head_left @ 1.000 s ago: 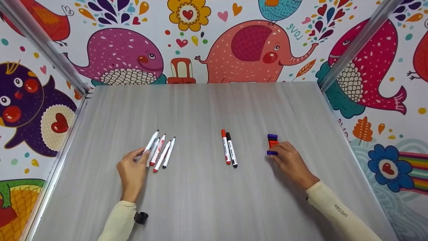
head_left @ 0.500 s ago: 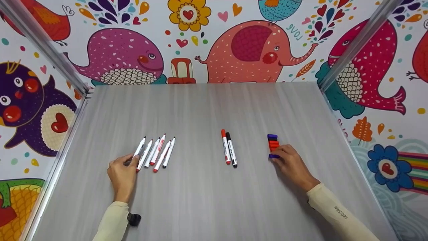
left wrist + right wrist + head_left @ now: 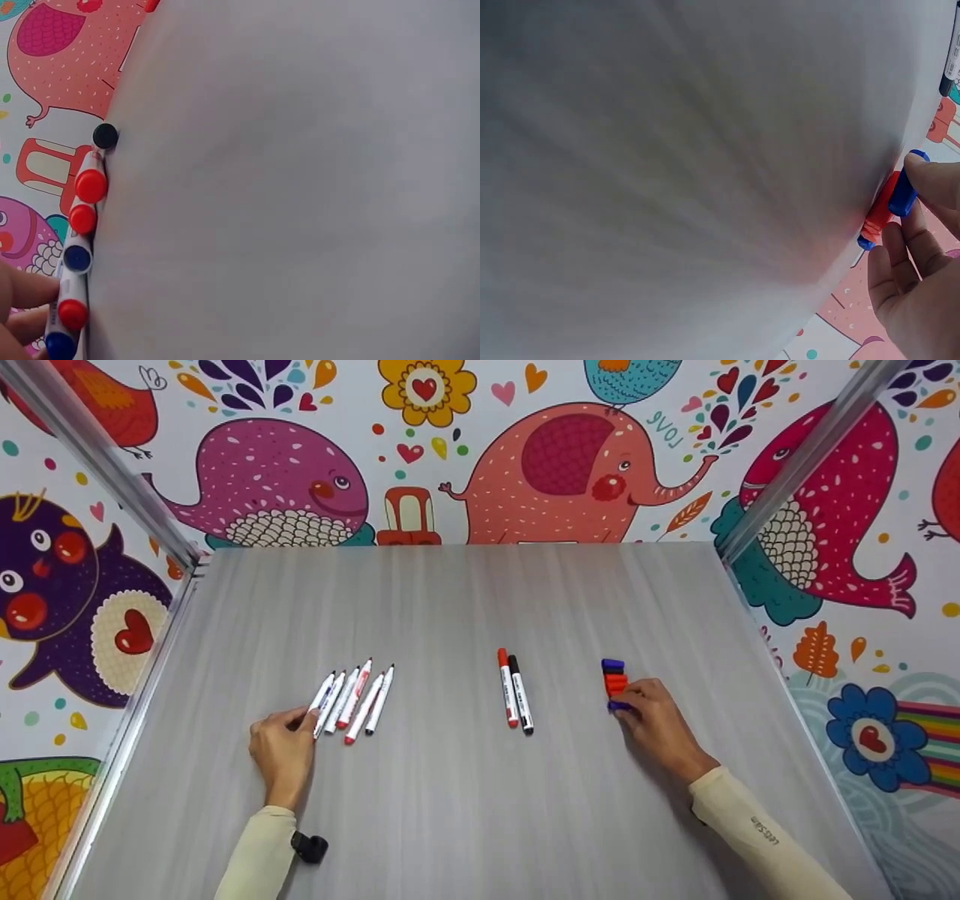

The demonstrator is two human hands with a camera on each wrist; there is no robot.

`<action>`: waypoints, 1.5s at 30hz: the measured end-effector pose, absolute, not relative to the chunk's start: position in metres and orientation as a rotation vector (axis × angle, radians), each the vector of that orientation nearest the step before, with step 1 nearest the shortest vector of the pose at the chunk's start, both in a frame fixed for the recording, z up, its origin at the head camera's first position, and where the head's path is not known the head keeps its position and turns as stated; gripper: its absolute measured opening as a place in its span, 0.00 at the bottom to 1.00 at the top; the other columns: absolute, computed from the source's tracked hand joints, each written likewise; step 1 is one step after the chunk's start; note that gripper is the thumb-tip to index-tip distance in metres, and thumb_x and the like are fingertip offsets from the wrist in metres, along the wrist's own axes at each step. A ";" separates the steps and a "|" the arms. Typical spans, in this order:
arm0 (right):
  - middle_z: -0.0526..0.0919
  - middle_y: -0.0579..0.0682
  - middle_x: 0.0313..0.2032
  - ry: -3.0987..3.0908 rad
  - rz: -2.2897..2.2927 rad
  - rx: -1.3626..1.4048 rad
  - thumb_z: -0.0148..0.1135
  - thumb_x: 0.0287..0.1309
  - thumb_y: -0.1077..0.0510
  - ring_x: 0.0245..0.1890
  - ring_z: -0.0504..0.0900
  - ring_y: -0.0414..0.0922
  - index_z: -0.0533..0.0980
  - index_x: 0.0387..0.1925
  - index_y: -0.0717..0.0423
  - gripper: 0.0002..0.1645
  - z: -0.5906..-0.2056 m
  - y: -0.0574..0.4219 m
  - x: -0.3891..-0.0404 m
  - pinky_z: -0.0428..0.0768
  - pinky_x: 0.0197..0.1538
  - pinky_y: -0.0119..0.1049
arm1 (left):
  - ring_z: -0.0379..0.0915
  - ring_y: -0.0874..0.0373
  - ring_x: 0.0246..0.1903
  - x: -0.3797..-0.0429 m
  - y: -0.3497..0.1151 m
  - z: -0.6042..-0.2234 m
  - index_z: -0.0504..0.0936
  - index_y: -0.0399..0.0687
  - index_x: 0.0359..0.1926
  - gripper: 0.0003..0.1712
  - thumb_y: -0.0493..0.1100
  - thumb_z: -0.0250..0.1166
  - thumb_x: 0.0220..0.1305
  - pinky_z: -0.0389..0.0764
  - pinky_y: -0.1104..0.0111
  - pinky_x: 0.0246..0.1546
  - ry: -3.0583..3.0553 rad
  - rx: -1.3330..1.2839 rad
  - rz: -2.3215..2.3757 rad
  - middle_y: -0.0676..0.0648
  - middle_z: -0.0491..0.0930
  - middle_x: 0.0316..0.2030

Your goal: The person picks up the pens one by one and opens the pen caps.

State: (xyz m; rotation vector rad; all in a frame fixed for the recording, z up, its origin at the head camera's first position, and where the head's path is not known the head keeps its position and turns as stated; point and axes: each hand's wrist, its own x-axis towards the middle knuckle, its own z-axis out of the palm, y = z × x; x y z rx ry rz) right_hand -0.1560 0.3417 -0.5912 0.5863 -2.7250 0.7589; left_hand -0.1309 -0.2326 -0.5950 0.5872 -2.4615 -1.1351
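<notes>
My left hand (image 3: 281,750) grips an uncapped blue-ended marker (image 3: 324,694) at the left end of a row of uncapped white markers (image 3: 362,710). In the left wrist view, the fingers (image 3: 30,289) rest against that marker's barrel, and its blue end (image 3: 61,346) sits beside a red-ended marker (image 3: 73,313). On the right, my right hand (image 3: 660,727) pinches a blue marker cap (image 3: 906,191) between thumb and fingers. That cap is at the near end of a short row of caps, where red caps (image 3: 616,684) and another blue cap (image 3: 613,664) show.
Two capped markers, one red (image 3: 508,690) and one black (image 3: 520,695), lie side by side mid-table. The grey table (image 3: 450,600) meets patterned walls (image 3: 420,450) at the back and sides, with metal posts (image 3: 817,457) at the corners.
My left hand went left with the marker, then slightly right, bringing it against the row's left end. My right hand shifted a little right while pinching the blue cap.
</notes>
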 end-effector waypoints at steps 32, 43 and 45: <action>0.86 0.59 0.44 -2.602 0.731 0.651 0.76 0.51 0.81 0.49 0.81 0.59 0.90 0.43 0.66 0.18 -0.590 0.344 -0.159 0.82 0.54 0.55 | 0.71 0.32 0.60 -0.126 -0.218 -0.585 0.88 0.28 0.57 0.17 0.35 0.70 0.73 0.64 0.38 0.60 -2.427 0.538 -1.130 0.27 0.85 0.53; 0.87 0.58 0.49 -2.545 0.911 0.670 0.80 0.58 0.73 0.53 0.80 0.57 0.90 0.45 0.66 0.13 -0.581 0.324 -0.165 0.76 0.60 0.35 | 0.73 0.33 0.63 -0.126 -0.189 -0.570 0.89 0.27 0.55 0.15 0.29 0.73 0.69 0.64 0.36 0.63 -2.321 0.268 -1.135 0.30 0.86 0.53; 0.87 0.58 0.51 -2.553 0.960 0.669 0.79 0.61 0.71 0.55 0.80 0.57 0.89 0.47 0.66 0.13 -0.579 0.318 -0.167 0.73 0.63 0.27 | 0.73 0.33 0.62 -0.124 -0.178 -0.571 0.89 0.27 0.53 0.14 0.28 0.74 0.67 0.66 0.37 0.64 -2.281 0.203 -1.160 0.31 0.87 0.51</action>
